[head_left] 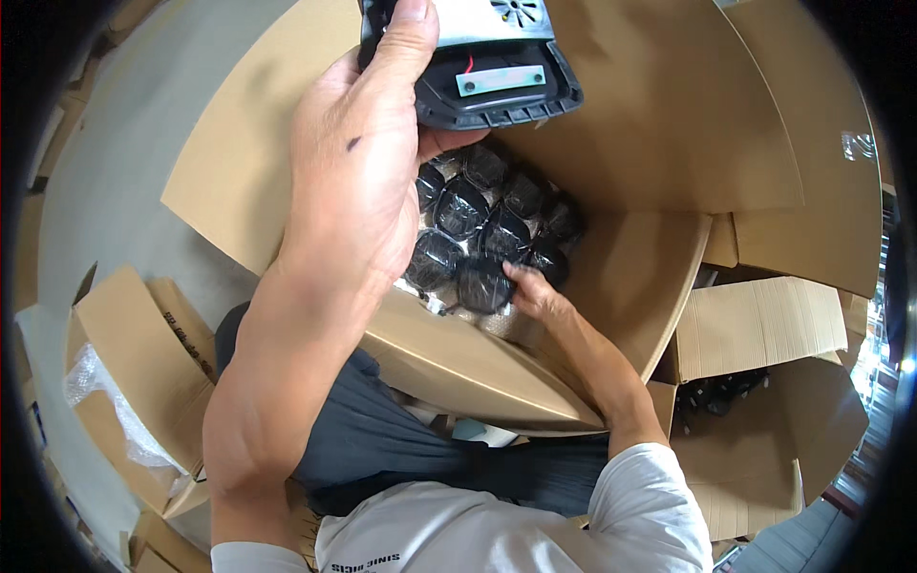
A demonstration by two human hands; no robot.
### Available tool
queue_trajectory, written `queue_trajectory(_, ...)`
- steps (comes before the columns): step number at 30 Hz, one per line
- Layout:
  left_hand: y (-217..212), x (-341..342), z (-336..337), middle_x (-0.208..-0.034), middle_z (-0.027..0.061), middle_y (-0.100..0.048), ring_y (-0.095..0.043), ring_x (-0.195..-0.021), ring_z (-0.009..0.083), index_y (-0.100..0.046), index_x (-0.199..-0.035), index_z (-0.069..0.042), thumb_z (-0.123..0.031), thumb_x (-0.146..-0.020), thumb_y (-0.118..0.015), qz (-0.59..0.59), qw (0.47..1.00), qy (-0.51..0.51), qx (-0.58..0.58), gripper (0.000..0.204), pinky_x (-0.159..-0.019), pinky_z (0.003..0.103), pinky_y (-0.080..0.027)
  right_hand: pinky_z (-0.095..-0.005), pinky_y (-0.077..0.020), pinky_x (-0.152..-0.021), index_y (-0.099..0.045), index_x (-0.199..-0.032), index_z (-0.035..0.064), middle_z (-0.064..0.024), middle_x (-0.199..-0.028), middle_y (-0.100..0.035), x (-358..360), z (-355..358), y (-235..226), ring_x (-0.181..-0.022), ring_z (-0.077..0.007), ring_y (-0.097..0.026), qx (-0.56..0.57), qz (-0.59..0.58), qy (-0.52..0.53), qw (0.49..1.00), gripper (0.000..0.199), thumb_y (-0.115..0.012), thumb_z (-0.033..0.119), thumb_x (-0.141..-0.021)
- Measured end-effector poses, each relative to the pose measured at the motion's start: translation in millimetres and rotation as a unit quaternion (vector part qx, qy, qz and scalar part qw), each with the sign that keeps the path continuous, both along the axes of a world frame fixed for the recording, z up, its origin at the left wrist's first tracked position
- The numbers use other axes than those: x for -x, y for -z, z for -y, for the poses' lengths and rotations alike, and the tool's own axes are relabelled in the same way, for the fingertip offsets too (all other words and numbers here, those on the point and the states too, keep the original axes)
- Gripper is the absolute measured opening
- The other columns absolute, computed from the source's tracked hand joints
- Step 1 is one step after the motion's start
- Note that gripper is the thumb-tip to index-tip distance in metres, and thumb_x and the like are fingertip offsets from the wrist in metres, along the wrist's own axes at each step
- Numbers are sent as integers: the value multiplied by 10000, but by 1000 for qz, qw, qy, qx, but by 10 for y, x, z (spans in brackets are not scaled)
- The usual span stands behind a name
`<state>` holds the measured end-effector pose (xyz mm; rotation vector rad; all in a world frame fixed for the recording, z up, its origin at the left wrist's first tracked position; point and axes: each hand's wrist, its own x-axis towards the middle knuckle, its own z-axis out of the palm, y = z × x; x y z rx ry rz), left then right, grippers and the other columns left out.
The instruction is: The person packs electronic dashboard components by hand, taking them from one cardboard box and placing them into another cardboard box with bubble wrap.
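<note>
A large open cardboard box (611, 286) fills the middle of the view, its flaps spread wide, and it sits right against the person's lap — dark trousers and a white shirt show at the lower edge. Smaller cardboard boxes stand round it: one at the left (134, 382) with clear plastic wrap spilling out, and another at the right (755, 382), open, with a few dark parts in its bottom. Inside the big box lies a packed layer of black parts wrapped in clear plastic (487, 224), set close together on bubble wrap. The left hand (353, 162) is raised above the box and closed round a black and silver housing (487, 67), thumb pressed along its upper side, the underside turned to the camera so that a pale strip and a red wire show. The right hand (535, 291) is down in the box, fingers closed on one wrapped black part (482, 286) at the near edge of the layer. As I judge it, the step in hand is drawing a wrapped piece from the box while the housing is held ready. The next move calls for lifting that piece clear of its tight neighbours without dragging them along — and keeping the housing steady, since only one hand bears it.
</note>
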<state>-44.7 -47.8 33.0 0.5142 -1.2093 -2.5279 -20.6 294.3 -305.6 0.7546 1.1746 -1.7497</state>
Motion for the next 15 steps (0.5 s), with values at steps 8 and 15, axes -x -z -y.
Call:
queue_trajectory(8, -10, -22, -43, -1125, 99, -711, -707, -975, 159, -656, -1240, 0, -406, -1023, -650, 1, 997, 49, 56, 461, -761, 298, -620, -545, -439, -1102, -418, -1489, -20, -137, -1444, -565, -336, -4, 285, -1338, -299, -527, -221, 14, -155, 963, 801, -810, 366, -908)
queue_trajectory(15, 68, -31, -145, -1135, 83, -716, -704, -970, 141, -636, -1271, -3, -443, -1025, -635, 14, 995, 98, 30, 504, -790, 296, -597, -398, -551, -765, -684, -1148, -67, -102, -921, -755, -120, 250, -27, -820, -251, -701, -472, -259, -400, 742, 536, -842, 366, -873)
